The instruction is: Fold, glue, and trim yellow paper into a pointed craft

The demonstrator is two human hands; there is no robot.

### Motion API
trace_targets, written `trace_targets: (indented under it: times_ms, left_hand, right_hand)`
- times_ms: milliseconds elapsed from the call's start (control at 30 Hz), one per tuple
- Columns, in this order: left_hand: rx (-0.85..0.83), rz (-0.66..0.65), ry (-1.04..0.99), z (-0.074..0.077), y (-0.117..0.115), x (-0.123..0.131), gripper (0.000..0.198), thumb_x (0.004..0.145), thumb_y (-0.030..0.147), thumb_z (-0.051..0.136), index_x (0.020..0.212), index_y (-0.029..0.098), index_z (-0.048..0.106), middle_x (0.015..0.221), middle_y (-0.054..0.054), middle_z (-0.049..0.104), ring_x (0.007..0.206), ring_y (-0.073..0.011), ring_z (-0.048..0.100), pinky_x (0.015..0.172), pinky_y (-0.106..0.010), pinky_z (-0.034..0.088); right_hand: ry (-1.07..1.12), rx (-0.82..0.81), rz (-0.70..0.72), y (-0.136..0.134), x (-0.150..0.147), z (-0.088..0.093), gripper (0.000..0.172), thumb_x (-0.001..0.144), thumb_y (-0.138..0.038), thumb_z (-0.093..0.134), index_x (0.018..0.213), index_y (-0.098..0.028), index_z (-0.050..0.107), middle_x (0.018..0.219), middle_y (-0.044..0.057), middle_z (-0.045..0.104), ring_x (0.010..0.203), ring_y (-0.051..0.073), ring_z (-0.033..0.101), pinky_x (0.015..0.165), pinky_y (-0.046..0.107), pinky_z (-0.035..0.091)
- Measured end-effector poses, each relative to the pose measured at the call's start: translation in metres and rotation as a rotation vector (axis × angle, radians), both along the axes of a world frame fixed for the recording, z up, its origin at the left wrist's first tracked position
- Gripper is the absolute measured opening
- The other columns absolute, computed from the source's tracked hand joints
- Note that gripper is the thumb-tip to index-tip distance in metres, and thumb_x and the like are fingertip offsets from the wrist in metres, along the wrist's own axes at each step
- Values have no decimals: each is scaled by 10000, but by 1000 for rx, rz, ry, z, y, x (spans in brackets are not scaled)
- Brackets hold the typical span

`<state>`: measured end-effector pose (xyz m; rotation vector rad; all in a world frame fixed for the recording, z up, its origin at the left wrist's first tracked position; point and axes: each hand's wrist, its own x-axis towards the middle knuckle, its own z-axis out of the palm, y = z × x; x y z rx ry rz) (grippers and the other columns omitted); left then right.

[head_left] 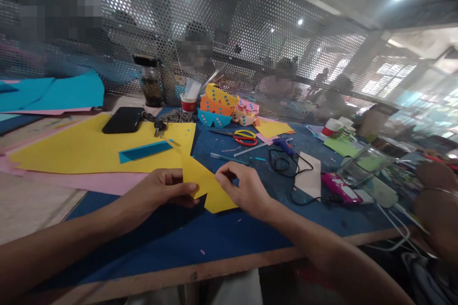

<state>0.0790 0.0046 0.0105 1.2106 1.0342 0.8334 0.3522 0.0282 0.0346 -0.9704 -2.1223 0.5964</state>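
Note:
Between my hands is a yellow paper cutout (203,178) with a notch in its lower edge, held just above the blue table top. My left hand (168,189) pinches its left part, thumb in front and fingers behind. On the upper right side, the thumb and fingertips of my right hand (243,183) close on the same cutout. A folded blue paper strip (145,151) lies on a large yellow sheet (82,152) left of my hands. Beyond them are scissors (245,137) with red and yellow handles and a pen (227,158).
Folded paper pieces with small squares (216,107) stand at the back. A glue gun (284,146) with a looping black cord, a pink power strip (341,188) and a glass jar (368,159) are right. A phone (122,119) and keys (160,127) lie left. Another person's arm (436,205) is far right.

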Motion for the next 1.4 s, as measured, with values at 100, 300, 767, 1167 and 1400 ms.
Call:
trace_targets:
  times_ms: [100, 300, 767, 1167, 1400]
  left_hand:
    - [-4, 14, 4, -2, 0, -1, 471, 781, 665, 1075, 982, 253, 968, 1040, -113, 953, 920, -276, 894, 883, -341, 756]
    - [-7, 34, 1, 5, 0, 0, 457, 762, 639, 1087, 937, 238, 956, 981, -115, 936, 877, -272, 881, 872, -355, 766]
    - [-16, 89, -46, 17, -2, 3, 495, 728, 660, 1112, 800, 227, 883, 859, -84, 864, 896, -287, 875, 946, -421, 775]
    - [-44, 81, -59, 17, -1, 4, 542, 607, 635, 1188, 770, 237, 859, 830, -38, 849, 854, -238, 874, 896, -340, 767]
    - [-72, 95, -64, 18, -2, 7, 598, 551, 624, 1208, 687, 235, 774, 749, -16, 825, 813, -220, 866, 880, -323, 769]
  right_hand:
    - [40, 0, -23, 3, 2, 1, 234, 1138, -395, 677, 972, -254, 762, 916, 39, 823, 821, 209, 716, 804, 330, 528]
    - [117, -127, -60, 3, 9, 10, 466, 1183, -523, 610, 799, -261, 635, 776, 15, 731, 753, 187, 676, 766, 309, 514]
    - [105, -322, 18, 9, 10, 6, 416, 1032, -613, 813, 884, -231, 739, 822, 4, 708, 792, 185, 613, 699, 287, 476]
    - [127, -344, 44, 6, 11, 10, 367, 1054, -547, 738, 868, -235, 691, 816, -11, 657, 778, 172, 565, 738, 294, 469]
    - [117, -340, 42, 4, 12, 10, 356, 1072, -526, 708, 874, -231, 695, 806, -9, 628, 780, 176, 542, 718, 299, 420]
